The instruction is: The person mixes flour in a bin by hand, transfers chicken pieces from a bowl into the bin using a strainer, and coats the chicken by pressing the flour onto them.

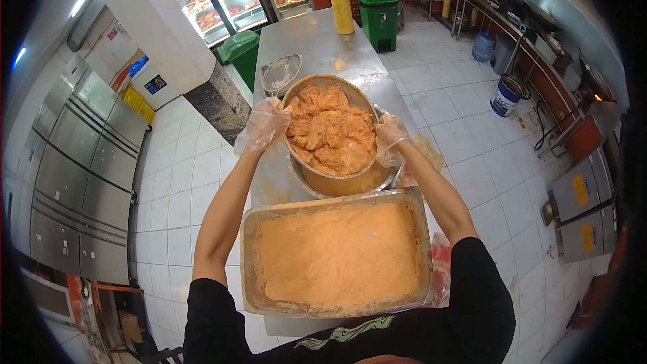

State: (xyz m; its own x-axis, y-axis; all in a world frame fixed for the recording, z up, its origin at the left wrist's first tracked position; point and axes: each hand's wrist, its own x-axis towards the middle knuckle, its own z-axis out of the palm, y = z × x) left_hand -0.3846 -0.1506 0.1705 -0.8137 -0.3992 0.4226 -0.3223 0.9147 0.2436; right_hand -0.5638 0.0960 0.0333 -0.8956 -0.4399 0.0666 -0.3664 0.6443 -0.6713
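Observation:
My left hand (265, 126), in a clear plastic glove, grips the left rim of a round strainer (355, 94). On the opposite rim my right hand (391, 139), gloved the same way, is closed too. Raw chicken pieces (330, 128) in an orange-red coating fill the strainer, which is tilted towards me. Beneath it stands a metal bowl (357, 183) with orange liquid or residue inside, partly hidden by the strainer. Nearer to me lies a large rectangular tray (251, 256) with a wide layer of orange powder (337, 249), fairly smooth on top.
On the steel table (303, 27) behind the strainer lie a wire sieve (282, 73) and a standing yellow roll (342, 11). Green bins (377, 20) flank the table's far end. Crumpled plastic (426, 154) lies right of the bowl. A stove counter (539, 47) runs along the right.

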